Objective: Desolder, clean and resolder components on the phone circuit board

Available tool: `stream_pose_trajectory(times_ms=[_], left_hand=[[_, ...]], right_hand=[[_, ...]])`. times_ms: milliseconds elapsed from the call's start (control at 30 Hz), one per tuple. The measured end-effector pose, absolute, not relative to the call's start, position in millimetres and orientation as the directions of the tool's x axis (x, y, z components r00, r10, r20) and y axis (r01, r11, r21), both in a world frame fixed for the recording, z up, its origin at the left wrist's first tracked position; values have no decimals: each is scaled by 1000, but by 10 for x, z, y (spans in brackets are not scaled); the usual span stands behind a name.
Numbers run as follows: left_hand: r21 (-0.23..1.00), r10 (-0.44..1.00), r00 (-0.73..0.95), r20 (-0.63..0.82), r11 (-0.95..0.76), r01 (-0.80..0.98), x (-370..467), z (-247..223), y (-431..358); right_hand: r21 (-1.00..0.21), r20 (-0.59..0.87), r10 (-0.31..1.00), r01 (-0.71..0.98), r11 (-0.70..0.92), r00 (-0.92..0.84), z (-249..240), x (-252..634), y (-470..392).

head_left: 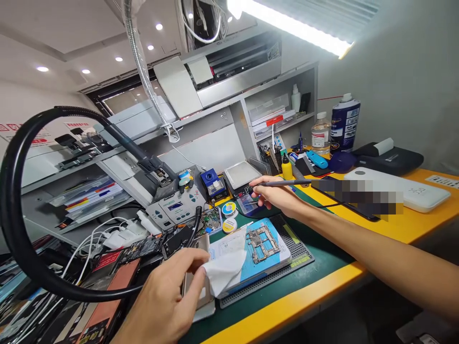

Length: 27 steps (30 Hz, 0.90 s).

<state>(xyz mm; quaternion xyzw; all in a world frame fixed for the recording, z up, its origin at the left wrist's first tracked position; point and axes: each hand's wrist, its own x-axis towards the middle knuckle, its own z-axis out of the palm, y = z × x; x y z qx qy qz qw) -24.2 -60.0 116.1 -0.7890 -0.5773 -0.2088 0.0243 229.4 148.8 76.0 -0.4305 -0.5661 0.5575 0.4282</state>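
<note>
My left hand (168, 291) pinches the corner of a white cloth or tissue (224, 272) between thumb and fingers. The cloth drapes over the near left part of a blue and white box (251, 273). On top of that box lies a bare phone circuit board (261, 242). Beyond it, my right hand (268, 195) is closed around a slim dark pen-shaped tool (287, 183) that looks like a soldering iron. Thin pointed metal shows below those fingers; whether it is held, I cannot tell. Under the box is a grey perforated mat (304, 253).
A hot-air station (175, 208) and small blue station (213, 181) stand behind. A thick black hose (10, 191) loops at left above piled phone parts (118, 286). Round solder tins (229, 224), a yellow bottle (286, 167), a dark phone (344, 196) and a white power bank (423, 191) sit around.
</note>
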Motion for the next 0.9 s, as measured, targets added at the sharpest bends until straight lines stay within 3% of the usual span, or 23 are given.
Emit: stream_pose_trajectory(times_ms=[200,367,633,900], left_hand=[[408,964,-44,263,-70,910,-461,1372,-280],[469,969,-108,220,-8,883,-393,1512,221],[167,976,-55,212,20,986,-167,1433,1154],[-30,996,58,-64,-59,998,-150,1178,1788]], right_hand=[[-1000,6,978,-31,0,-210,778,2320,1540],[-997,32,986,-72,20,-163,771,2348,1598],[-994,48,990,-102,34,-134,774,2375,1636],[-993,53,987,-114,36,-154,751,2365,1652]])
